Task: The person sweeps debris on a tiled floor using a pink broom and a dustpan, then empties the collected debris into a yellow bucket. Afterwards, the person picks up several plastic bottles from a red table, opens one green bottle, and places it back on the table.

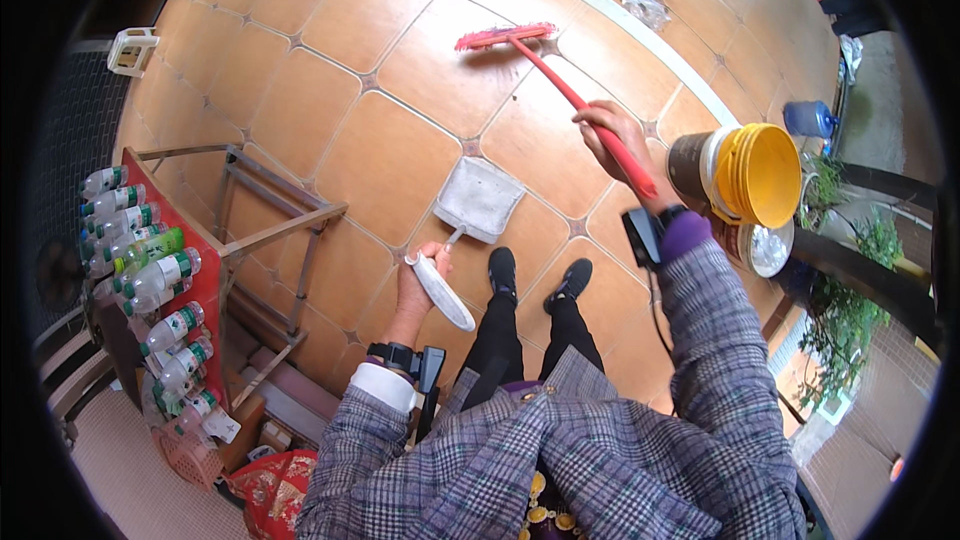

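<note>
My right hand (616,139) is closed around the red handle of a broom (559,82). The red-bristled broom head (506,36) lies farther out over the tiled floor, at the upper middle. My left hand (420,281) holds the handle of a long-handled dustpan (480,199), whose pale grip end points toward me. The dustpan's grey pan is near the floor just ahead of my shoes, with some specks on it. A small dark bit (515,98) lies on the tiles between the broom head and the pan.
At left stands a red-topped table (214,300) with several plastic bottles (161,274). A white stool (133,52) is farther back. Stacked buckets (757,172), a blue water jug (808,118) and potted plants (855,315) are at right. A crumpled clear plastic bag (645,9) lies beyond a pale floor strip.
</note>
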The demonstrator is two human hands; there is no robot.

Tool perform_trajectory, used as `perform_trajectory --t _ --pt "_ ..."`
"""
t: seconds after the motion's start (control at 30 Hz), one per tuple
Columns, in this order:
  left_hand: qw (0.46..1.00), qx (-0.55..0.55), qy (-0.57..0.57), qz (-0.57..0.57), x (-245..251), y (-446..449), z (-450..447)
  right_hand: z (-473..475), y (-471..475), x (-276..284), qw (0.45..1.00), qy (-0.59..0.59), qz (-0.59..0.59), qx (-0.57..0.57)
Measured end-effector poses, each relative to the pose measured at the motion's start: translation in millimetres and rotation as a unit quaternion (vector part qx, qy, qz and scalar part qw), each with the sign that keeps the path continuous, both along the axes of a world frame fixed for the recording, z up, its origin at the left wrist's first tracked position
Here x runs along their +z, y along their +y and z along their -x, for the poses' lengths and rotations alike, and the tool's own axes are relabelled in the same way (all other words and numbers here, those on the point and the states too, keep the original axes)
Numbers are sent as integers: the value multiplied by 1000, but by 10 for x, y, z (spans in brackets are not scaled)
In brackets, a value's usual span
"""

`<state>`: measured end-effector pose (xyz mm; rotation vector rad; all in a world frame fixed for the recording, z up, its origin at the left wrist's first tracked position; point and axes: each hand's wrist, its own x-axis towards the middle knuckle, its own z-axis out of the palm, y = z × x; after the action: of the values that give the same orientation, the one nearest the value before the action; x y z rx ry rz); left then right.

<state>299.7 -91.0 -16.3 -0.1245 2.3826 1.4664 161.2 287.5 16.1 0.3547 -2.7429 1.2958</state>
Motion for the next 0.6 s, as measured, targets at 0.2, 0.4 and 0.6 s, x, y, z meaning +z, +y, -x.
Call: perform_trajectory --t 0.2,0.4,0.6 --pt "999 42 -25 6 -22 42 0 618 -515 -662 975 -142 155 -65" --pt "999 20 -26 29 -60 27 56 -171 -301 -487 998 -47 -34 25" --pt "999 -10 -38 22 -63 59 103 -1277 22 92 986 -159 -37 27"
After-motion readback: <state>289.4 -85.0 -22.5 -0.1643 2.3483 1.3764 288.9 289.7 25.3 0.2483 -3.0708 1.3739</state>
